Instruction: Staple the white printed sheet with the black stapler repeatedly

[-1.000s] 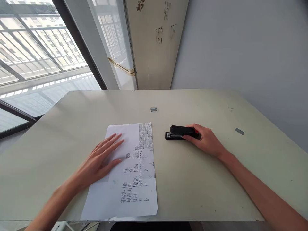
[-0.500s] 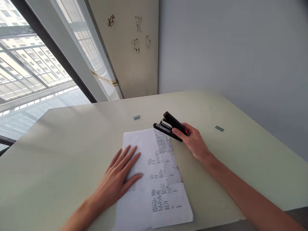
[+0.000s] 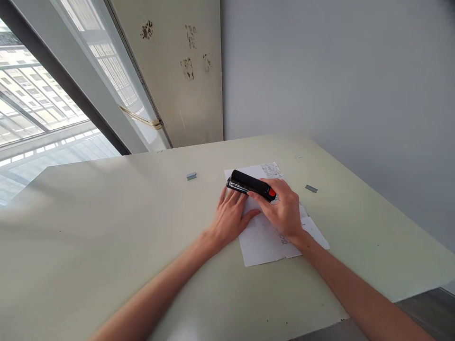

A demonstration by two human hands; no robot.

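A black stapler (image 3: 251, 183) with a red spot at its rear is gripped in my right hand (image 3: 282, 208), tilted over the sheets of paper (image 3: 263, 248). Its jaws sit closer together and its front end points left, near the left edge of the paper. My left hand (image 3: 231, 215) lies flat with fingers stretched on the paper's left side; its fingertips are partly hidden under the stapler. Printed text and a strip of small print show along the right part of the sheets, partly covered by my right hand.
One short strip of staples (image 3: 191, 176) lies left of the paper, another strip of staples (image 3: 311, 188) to its right. The pale table (image 3: 106, 246) meets a grey wall (image 3: 320, 71) on the right. A glass window and a stained cabinet panel (image 3: 185, 104) stand behind.
The paper has been pushed away from me and to the right, with my left hand on it. The stapler has moved over the paper, and its wide-spread arms have come together.
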